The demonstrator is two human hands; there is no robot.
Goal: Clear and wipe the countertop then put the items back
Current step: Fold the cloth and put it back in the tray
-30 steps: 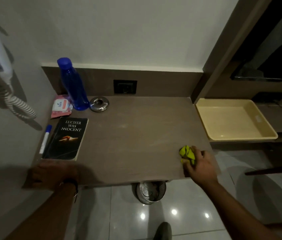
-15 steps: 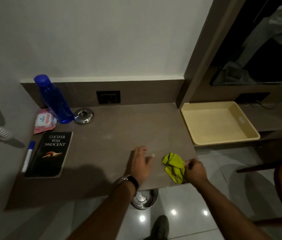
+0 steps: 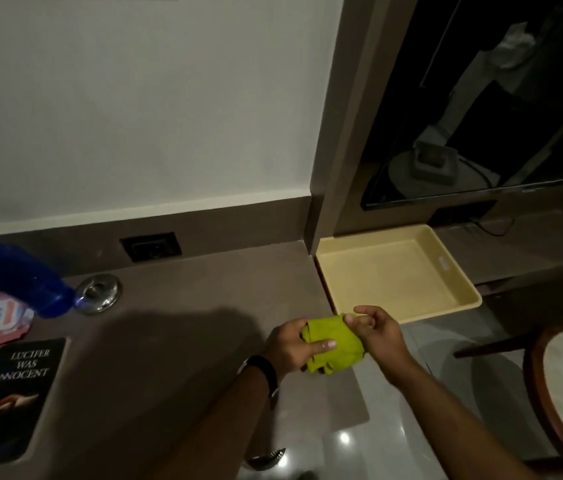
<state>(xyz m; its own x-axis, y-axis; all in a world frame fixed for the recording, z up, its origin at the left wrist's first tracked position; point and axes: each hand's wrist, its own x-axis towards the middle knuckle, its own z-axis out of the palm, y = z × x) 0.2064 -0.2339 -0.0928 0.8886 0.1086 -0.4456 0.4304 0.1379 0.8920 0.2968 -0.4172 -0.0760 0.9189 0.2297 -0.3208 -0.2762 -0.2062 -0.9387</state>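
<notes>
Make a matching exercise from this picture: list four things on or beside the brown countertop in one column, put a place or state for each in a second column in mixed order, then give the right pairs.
Things
1. yellow-green cloth
2. blue plastic bottle
3. black paperback book
4. pale yellow plastic tray

Places or states
A. lying flat at the counter's near left
B. held between the left hand and right hand
C. right of the counter, nothing in it
D. standing by the round metal dish

Pairs: 1-B, 2-D, 3-A, 4-C
</notes>
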